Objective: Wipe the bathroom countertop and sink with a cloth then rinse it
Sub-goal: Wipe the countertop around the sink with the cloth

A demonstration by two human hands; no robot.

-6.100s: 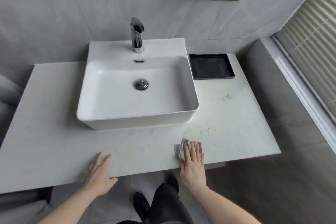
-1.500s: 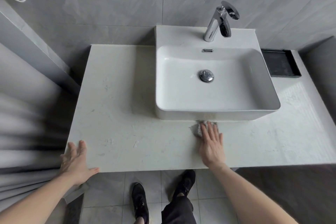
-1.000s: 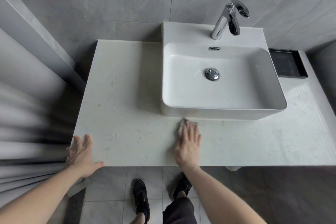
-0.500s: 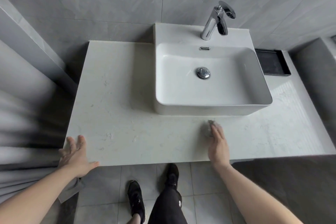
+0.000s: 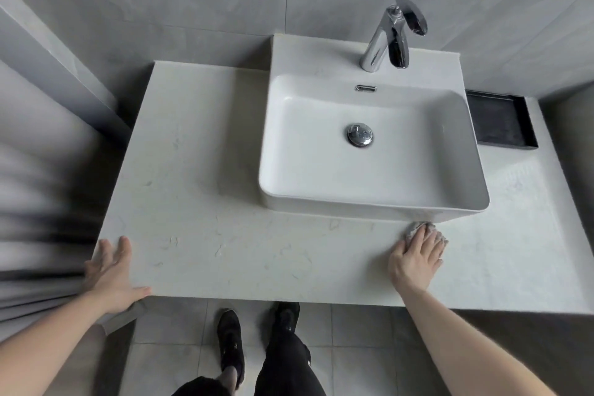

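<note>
Bench [image 5: 205,202]: pale marbled stone top with faint grey veins, set against a grey tiled wall; the front edge runs across the lower part of the view.
Sink [image 5: 463,151]: white rectangular vessel basin standing on the bench, right of centre; its rear deck meets the wall.
Drain plug [image 5: 360,135]: round chrome fitting in the middle of the sink floor.
Overflow slot [image 5: 365,88]: small chrome oval on the rear inner wall of the sink, below the tap.
Tap [image 5: 390,37]: chrome single-lever mixer on the rear deck of the sink, leaning forward over the basin, lever raised.
Tray [image 5: 501,120]: black shallow rectangular tray on the bench, just beside the right wall of the sink, at the back.
Cloth [image 5: 413,230]: light grey, crumpled, lying on the bench just in front of the sink's front right corner; mostly covered by the hand, with edges showing past the fingertips and at the right.
Right hand [image 5: 416,259]: palm down on the cloth, fingers straight and together, pressing it flat to the bench; fingertips near the base of the sink.
Left hand [image 5: 111,270]: released, fingers spread, resting on the front left corner of the bench, thumb along the front edge; it holds nothing.
Floor [image 5: 180,325]: light grey square tiles below the bench edge.
Shoes [image 5: 231,337]: two black shoes on the floor below the bench edge, dark trouser legs above them.
Left margin: blurred grey streaks; cannot tell what they are.
</note>
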